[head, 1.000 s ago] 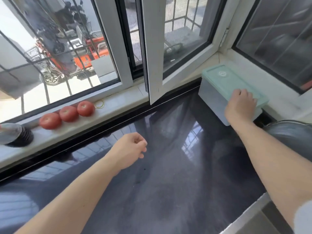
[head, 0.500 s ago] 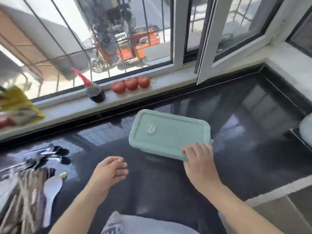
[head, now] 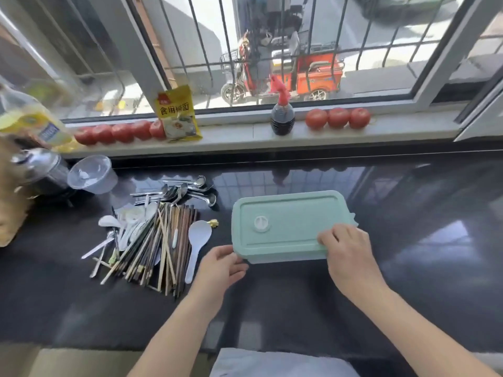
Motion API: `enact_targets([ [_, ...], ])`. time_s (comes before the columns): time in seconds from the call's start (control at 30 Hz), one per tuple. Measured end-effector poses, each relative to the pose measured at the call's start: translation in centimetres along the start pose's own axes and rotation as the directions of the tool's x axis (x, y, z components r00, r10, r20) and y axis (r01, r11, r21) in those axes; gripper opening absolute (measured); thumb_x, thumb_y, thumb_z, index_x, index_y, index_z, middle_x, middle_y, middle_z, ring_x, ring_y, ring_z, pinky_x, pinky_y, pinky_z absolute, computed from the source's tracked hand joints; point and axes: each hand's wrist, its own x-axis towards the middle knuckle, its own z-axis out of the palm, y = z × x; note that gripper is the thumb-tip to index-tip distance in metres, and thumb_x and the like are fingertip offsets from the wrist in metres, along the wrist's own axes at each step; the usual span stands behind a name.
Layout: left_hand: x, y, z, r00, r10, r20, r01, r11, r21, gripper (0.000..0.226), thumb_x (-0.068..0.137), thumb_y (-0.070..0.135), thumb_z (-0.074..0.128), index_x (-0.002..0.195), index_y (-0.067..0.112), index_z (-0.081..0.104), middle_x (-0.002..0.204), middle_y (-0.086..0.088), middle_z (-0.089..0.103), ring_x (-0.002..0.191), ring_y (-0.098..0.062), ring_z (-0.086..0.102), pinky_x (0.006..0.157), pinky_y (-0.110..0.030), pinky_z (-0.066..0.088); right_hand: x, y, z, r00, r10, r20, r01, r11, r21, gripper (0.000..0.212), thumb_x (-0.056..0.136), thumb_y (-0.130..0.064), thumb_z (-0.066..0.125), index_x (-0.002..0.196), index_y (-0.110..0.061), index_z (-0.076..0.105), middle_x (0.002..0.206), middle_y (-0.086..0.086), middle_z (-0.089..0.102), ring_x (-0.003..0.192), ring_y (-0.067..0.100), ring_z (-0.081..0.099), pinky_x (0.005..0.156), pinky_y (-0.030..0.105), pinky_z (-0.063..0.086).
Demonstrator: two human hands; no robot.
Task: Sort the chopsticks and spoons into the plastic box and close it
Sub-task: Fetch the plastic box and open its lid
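A pale green plastic box (head: 285,224) with its lid on sits on the black counter, right of centre. My right hand (head: 347,250) grips its near right corner, fingers on the lid. My left hand (head: 220,265) touches the near left corner, fingers curled at the edge. Left of the box lies a pile of wooden chopsticks (head: 158,240). Metal spoons (head: 185,190) lie behind the pile, white plastic spoons (head: 130,221) at its left, and a large white plastic spoon (head: 197,242) between pile and box.
On the window sill stand rows of tomatoes (head: 337,118), a dark sauce bottle with a red cap (head: 282,115) and a yellow packet (head: 178,114). A clear plastic cup (head: 92,174), a metal pot (head: 38,167) and an oil bottle (head: 30,118) stand at the far left.
My right hand carried the box from the right corner sill to the counter in front of me. The view swung left, showing the utensils. My left hand came up to the box's corner.
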Motion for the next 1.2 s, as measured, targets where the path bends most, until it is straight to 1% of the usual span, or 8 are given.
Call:
enact_targets([
  [0.13, 1.0, 0.1, -1.7, 0.965, -0.066, 0.253, 0.034, 0.991, 0.129, 0.027, 0.102, 0.007, 0.05, 0.122, 0.019, 0.063, 0.114, -0.012, 0.073, 0.101, -0.027, 0.072, 0.079, -0.03, 0.06, -0.5, -4.4, -2.4, 0.975, 0.191, 0.113, -0.158, 0.955, -0.25, 0.035, 0.056, 0.004, 0.069, 0.085, -0.013, 0.06, 0.084, 0.007, 0.051, 0.079, 0.03, 0.046, 0.072, 0.042, 0.039],
  [0.27, 2.1, 0.8, -1.6, 0.877, -0.109, 0.467, -0.014, 0.967, 0.253, 0.046, 0.099, 0.002, 0.047, 0.137, 0.025, 0.059, 0.125, -0.004, 0.063, 0.096, -0.019, 0.064, 0.088, -0.033, 0.057, 1.4, -9.4, -0.7, 0.96, 0.153, 0.234, -0.119, 0.981, -0.154, 0.053, 0.073, -0.008, 0.069, 0.125, -0.016, 0.06, 0.129, 0.01, 0.055, 0.111, 0.032, 0.05, 0.089, 0.045, 0.049],
  [0.37, 2.7, 0.8, -1.1, 0.799, -0.126, 0.588, -0.086, 0.944, 0.318, 0.068, 0.093, 0.003, 0.051, 0.148, 0.043, 0.044, 0.137, 0.0, 0.053, 0.099, -0.015, 0.063, 0.08, -0.027, 0.058, 2.1, -11.5, 0.5, 0.947, 0.138, 0.29, -0.099, 0.985, -0.144, 0.061, 0.076, -0.018, 0.074, 0.133, -0.015, 0.055, 0.139, 0.01, 0.051, 0.121, 0.033, 0.049, 0.096, 0.047, 0.05],
  [0.47, 3.2, 0.0, -1.7, 0.773, -0.125, 0.622, -0.184, 0.894, 0.409, 0.074, 0.093, 0.016, 0.057, 0.153, 0.05, 0.03, 0.141, 0.008, 0.049, 0.11, -0.011, 0.062, 0.091, -0.031, 0.057, 1.9, -10.5, 0.1, 0.939, 0.21, 0.274, -0.155, 0.966, -0.209, 0.056, 0.073, -0.022, 0.08, 0.124, -0.012, 0.06, 0.133, 0.011, 0.056, 0.113, 0.034, 0.053, 0.092, 0.045, 0.053],
  [0.7, 4.8, -1.6, 0.8, 0.776, -0.068, 0.627, -0.458, 0.623, 0.634, 0.094, 0.09, 0.044, 0.065, 0.163, 0.027, 0.009, 0.165, 0.0, 0.029, 0.143, -0.018, 0.042, 0.114, -0.037, 0.041, 0.1, -4.7, -2.5, 0.919, 0.298, 0.257, -0.225, 0.934, -0.278, 0.053, 0.078, -0.019, 0.08, 0.126, -0.007, 0.06, 0.135, 0.015, 0.057, 0.115, 0.036, 0.054, 0.092, 0.045, 0.054],
  [0.93, 5.3, -2.4, 9.1, 0.74, 0.031, 0.672, -0.55, 0.603, 0.578, 0.127, 0.071, 0.049, 0.083, 0.161, 0.033, -0.006, 0.169, 0.004, 0.013, 0.153, -0.014, 0.02, 0.117, -0.034, 0.035, -1.9, -0.4, -3.3, 0.943, 0.218, 0.25, -0.173, 0.966, -0.191, 0.054, 0.074, -0.009, 0.077, 0.125, -0.01, 0.061, 0.143, 0.012, 0.054, 0.122, 0.031, 0.053, 0.096, 0.042, 0.053],
  [1.07, 5.6, -2.3, 13.4, 0.593, 0.275, 0.757, -0.68, 0.675, 0.287, 0.119, 0.059, 0.019, 0.096, 0.154, 0.035, 0.025, 0.15, 0.022, 0.044, 0.141, -0.006, 0.042, 0.112, -0.028, 0.039, -2.8, 1.9, -2.9, 0.971, 0.059, 0.232, -0.018, 0.984, -0.178, 0.036, 0.077, -0.01, 0.071, 0.111, -0.009, 0.063, 0.136, 0.014, 0.054, 0.117, 0.033, 0.054, 0.099, 0.044, 0.051],
  [1.2, 5.9, -2.0, 16.2, 0.543, 0.445, 0.712, -0.719, 0.684, 0.122, 0.114, 0.057, 0.013, 0.1, 0.149, 0.009, 0.034, 0.141, -0.012, 0.056, 0.13, -0.033, 0.057, 0.102, -0.052, 0.051, -3.1, 3.2, -2.5, 0.974, -0.151, 0.168, 0.18, 0.969, -0.168, 0.013, 0.081, -0.005, 0.061, 0.089, -0.014, 0.055, 0.097, 0.01, 0.058, 0.101, 0.034, 0.057, 0.088, 0.046, 0.053],
])
